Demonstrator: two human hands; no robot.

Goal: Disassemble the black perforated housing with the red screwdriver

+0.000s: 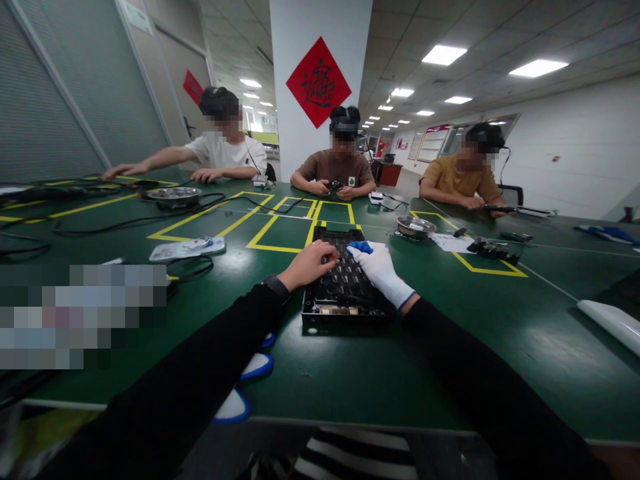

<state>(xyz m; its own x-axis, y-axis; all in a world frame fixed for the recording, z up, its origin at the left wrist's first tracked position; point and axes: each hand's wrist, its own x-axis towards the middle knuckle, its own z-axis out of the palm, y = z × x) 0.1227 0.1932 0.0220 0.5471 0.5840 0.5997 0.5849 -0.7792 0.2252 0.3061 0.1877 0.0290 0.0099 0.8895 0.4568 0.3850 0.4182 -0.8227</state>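
A black rectangular electronics case point(345, 319) lies in front of me, its top full of small slots or parts and a pale board strip at the near end. My left hand point(311, 261), bare with a dark wristband, rests over the case's left side with its fingers curled in. Over the right side is my right hand point(381, 269) in a white glove with blue fingertips, its fingers pressed together. Whatever either hand may pinch is too small or hidden. A blue-edged white glove point(257, 366) lies partly under my left forearm.
Yellow tape point(275, 249) marks the green table. A phone-like clear case point(188, 249) and black cables lie left. Metal bowls point(175, 196) stand farther off. Black parts point(495, 251) and a paper sheet point(453, 243) lie right. Several people sit across the table.
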